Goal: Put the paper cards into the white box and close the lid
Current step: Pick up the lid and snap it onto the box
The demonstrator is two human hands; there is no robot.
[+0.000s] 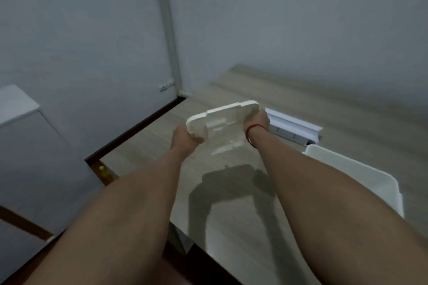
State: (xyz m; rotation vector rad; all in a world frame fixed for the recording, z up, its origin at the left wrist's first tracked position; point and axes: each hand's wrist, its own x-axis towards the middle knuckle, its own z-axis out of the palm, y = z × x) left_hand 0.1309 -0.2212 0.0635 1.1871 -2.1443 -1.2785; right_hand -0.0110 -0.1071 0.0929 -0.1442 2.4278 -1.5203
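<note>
Above table, lid between grips

We're in a plain indoor room, likely an office or home workspace. There's a pale wood-grain table set against bare grey walls. A white power strip lies on the table.

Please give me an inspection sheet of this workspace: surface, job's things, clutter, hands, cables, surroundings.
Surface: light wood-grain table, hand shadows on it.
Job's things: white lid held above the table, tilted; white box at the right, partly hidden by the right forearm; paper cards not seen.
Clutter: white rail-like object behind the right hand.
Hands: left hand and right hand each grip one side of the lid; red string on right wrist.
Cables: nothing seen.
Surroundings: grey wall, white post in the corner.
</note>
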